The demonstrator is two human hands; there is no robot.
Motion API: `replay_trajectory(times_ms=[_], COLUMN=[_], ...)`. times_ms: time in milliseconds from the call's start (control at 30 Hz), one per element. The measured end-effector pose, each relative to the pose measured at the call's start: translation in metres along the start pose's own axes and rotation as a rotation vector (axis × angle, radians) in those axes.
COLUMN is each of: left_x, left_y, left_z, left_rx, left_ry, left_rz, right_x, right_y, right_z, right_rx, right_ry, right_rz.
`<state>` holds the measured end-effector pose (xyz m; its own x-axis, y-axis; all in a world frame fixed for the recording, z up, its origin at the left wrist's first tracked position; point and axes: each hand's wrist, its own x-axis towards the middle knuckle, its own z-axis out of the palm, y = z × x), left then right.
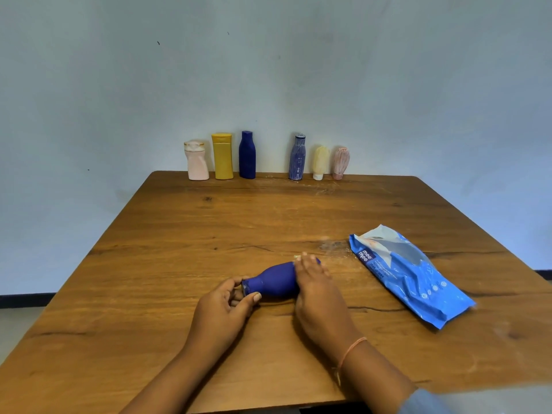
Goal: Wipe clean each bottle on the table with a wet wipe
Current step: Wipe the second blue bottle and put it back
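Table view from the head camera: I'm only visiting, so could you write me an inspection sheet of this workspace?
Surface: wooden table, with pale smears near the middle and the far edge.
Job's things: lying blue bottle near the front; wet wipes pack to its right. Upright along the far edge: pink bottle, yellow bottle, dark blue bottle, streaked blue bottle, cream tube, pink tube. No loose wipe can be made out.
Clutter: nothing seen.
Grippers: no robot; left hand pinches the lying bottle's cap end, right hand rests over its body.
Cables: nothing seen.
Surroundings: plain pale wall, dark skirting.
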<state>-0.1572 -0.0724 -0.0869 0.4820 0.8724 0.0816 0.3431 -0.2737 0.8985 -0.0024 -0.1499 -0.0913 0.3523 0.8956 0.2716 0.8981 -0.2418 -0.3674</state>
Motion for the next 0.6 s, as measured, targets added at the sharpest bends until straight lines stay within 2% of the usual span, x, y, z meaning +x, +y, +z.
replay_trajectory(times_ms=[200,267,333,500,600], left_x=[-0.002,-0.002,-0.003,-0.003,-0.004], left_y=[-0.002,-0.002,-0.001,-0.001,0.0], left_z=[-0.002,-0.003,-0.002,0.0,0.001], left_rx=[-0.013,-0.018,-0.041,-0.02,-0.035], left_ry=[-0.005,-0.014,-0.039,-0.029,0.005], left_rz=[0.054,0.049,0.022,0.009,0.049], right_x=[-0.013,-0.004,0.006,0.024,0.021], right_y=[-0.054,-0.051,-0.037,0.011,0.019], right_z=[0.019,0.011,0.004,-0.019,-0.026], right_rx=[0.112,0.093,0.056,0.024,0.008], right_ry=[-0.071,-0.107,-0.11,-0.075,-0.098], right_rz=[-0.278,-0.299,-0.259,0.025,0.049])
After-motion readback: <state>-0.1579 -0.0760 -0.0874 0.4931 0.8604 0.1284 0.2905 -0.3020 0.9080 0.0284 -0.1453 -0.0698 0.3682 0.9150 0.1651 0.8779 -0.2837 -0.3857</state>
